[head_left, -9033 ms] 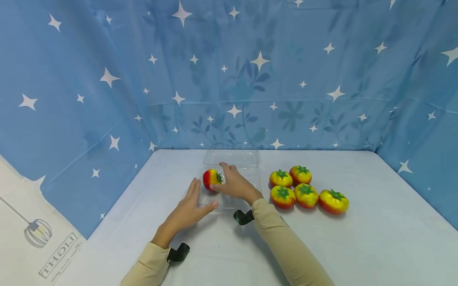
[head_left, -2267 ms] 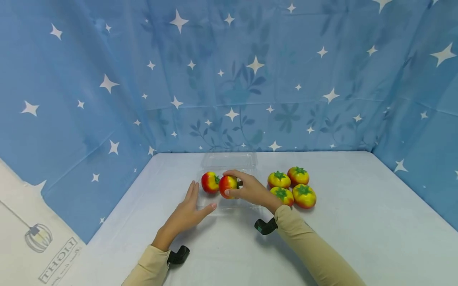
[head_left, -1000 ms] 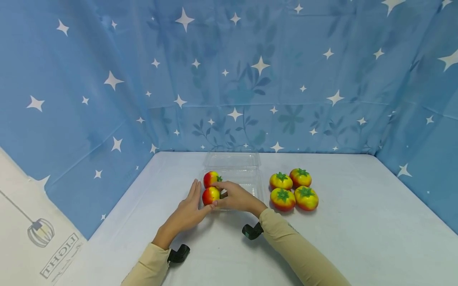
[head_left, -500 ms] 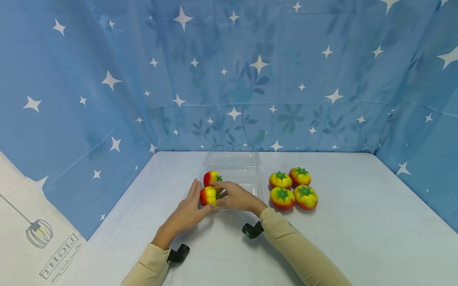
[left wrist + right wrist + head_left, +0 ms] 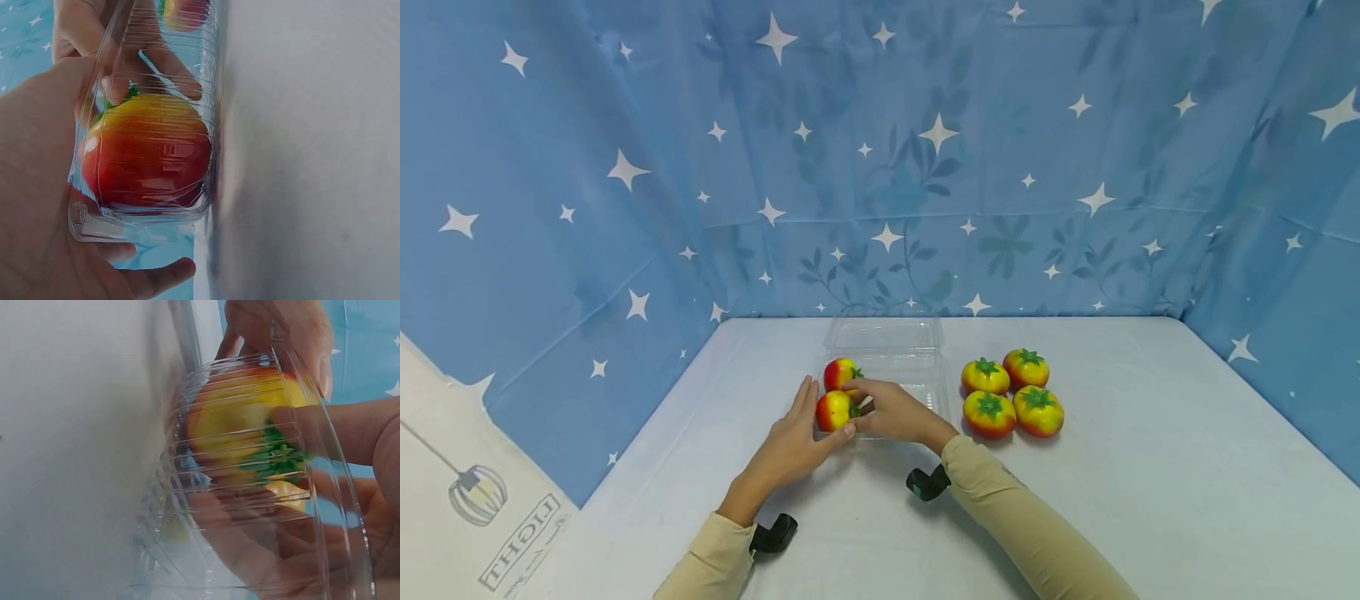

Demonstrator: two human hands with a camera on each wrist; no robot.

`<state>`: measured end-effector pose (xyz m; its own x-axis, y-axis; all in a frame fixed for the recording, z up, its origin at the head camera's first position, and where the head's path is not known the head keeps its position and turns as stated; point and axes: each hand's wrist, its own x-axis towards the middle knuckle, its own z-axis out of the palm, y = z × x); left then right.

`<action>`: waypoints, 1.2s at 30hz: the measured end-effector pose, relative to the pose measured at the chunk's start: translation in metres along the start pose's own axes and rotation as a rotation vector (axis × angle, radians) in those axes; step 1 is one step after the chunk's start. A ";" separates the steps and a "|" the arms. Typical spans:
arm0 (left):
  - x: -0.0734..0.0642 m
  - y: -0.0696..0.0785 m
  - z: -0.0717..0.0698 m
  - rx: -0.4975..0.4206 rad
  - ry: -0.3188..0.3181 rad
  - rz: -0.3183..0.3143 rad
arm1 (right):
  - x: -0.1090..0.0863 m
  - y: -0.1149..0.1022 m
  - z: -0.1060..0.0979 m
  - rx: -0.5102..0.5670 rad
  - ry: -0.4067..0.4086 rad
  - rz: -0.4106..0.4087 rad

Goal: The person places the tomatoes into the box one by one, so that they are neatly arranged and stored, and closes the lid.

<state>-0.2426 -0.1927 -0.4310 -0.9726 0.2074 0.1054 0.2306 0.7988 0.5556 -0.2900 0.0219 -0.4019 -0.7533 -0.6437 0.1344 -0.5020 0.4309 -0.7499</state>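
The right hand (image 5: 891,411) reaches into a clear box (image 5: 928,375), its thumb and fingers curved in to pinch the near fruit (image 5: 833,411) at its leafy end. That fruit is in the box's near left corner, lying on its side with its green leaves turned toward the right hand.

The left hand (image 5: 793,442) has its fingers straight and close together along the outside of the box's left wall, thumb spread toward the near edge; it grips no fruit. In the left wrist view the clear wall stands between its palm and the near fruit.

The far fruit (image 5: 839,374) sits just behind the near one, also on its side against the left, leaves facing right. The lid (image 5: 883,333) is open, laid back behind the box.

To the right, outside the box, four red and yellow fruits (image 5: 989,415) stand clustered, leaves up, on the white table (image 5: 1150,492). Both sleeves (image 5: 1030,521) are beige, with a black device (image 5: 928,482) at each wrist. A blue curtain (image 5: 880,179) with white stars hangs behind.
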 end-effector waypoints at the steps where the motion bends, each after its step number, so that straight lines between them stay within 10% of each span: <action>1: 0.000 0.000 0.000 0.002 0.003 0.000 | 0.000 0.000 0.000 -0.006 0.000 0.001; 36: -0.001 -0.001 -0.001 -0.064 -0.040 -0.014 | -0.028 0.003 -0.087 0.007 0.184 0.111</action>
<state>-0.2416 -0.1942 -0.4306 -0.9734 0.2198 0.0648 0.2131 0.7643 0.6087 -0.3074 0.0964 -0.3514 -0.8692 -0.4656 0.1665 -0.4091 0.4880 -0.7710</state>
